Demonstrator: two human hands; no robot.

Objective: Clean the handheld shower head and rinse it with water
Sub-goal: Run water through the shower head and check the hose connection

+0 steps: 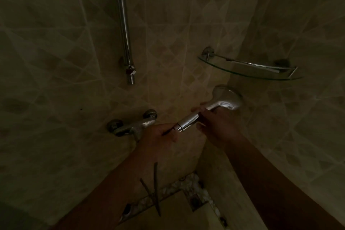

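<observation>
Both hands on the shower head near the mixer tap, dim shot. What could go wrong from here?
1. The right hand holds the shower head close under the glass corner shelf; lifting it may knock the shelf.
2. The left hand pinches the handle's base end; the chrome could slip if wet.
3. The scene is dim, so dirt on the spray face, which is turned away, may be missed.

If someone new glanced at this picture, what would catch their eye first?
Probably the shiny shower head at centre right, gripped at its handle by the right hand, with the left hand at the handle's lower end. Next, the chrome rail running up the dim tiled wall, and the glass corner shelf at right.
</observation>
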